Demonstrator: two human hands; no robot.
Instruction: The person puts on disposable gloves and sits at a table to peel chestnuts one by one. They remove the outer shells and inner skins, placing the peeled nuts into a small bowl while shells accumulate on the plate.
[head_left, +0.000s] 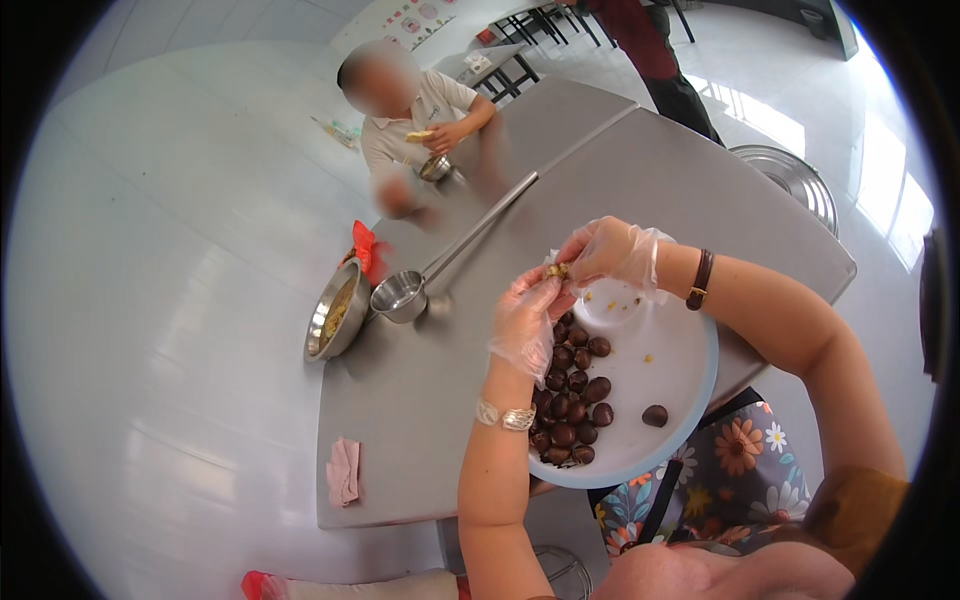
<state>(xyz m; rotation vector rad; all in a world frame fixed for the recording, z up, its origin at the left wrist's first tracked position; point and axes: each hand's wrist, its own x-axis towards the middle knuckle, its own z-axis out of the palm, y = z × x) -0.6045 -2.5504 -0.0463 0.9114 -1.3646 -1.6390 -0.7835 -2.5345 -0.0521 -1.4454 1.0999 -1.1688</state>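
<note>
My left hand (526, 311) and my right hand (609, 251), both in clear plastic gloves, meet above the far side of a round white tray (637, 457) with a pale blue rim. Between their fingertips is a small yellowish-brown piece, apparently a chestnut kernel (558, 270). Fingers hide part of it. Many dark brown chestnuts (577, 382) are heaped along the tray's left side, some beneath my left hand and forearm. One lone chestnut (655, 415) sits near the tray's right rim. Yellow crumbs (611, 305) lie in the tray's far part, below my right hand.
On the grey table (420, 420) are a long-handled steel ladle (399, 295), a steel bowl of food (336, 311) at the left edge and a folded pink cloth (344, 472). A seated person (420, 112) across the table holds food near a small bowl (435, 169). Another person's leg (667, 71) shows beyond.
</note>
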